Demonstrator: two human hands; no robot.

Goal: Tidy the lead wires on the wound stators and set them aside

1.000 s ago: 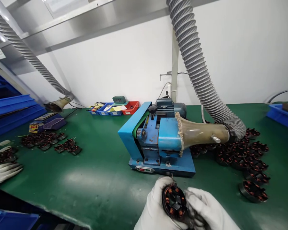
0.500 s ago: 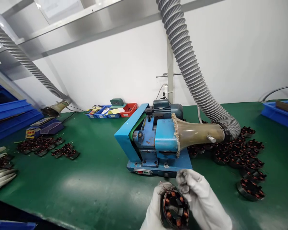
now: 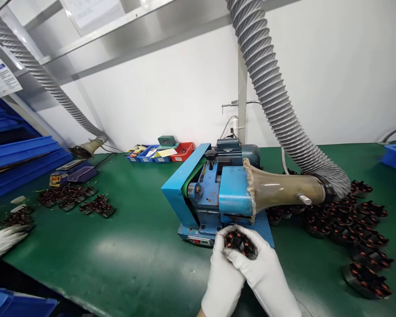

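Gripping one round copper-wound part (image 3: 240,243) between them, the white-gloved left hand (image 3: 225,268) and right hand (image 3: 262,259) have their fingers curled snugly round its sides, coils facing up. It's at the front of the blue machine (image 3: 236,187), probably just clear of the base, but the gloves kinda block that spot. Big heap of similar parts (image 3: 345,220) right of the machine, smaller piles (image 3: 66,194) way off left of it, plus another person's gloved hand (image 3: 6,241). Red bin (image 3: 185,154) sits behind-left of it, and a fat grey hose (image 3: 277,92) joins the nozzle (image 3: 280,187) on its right.
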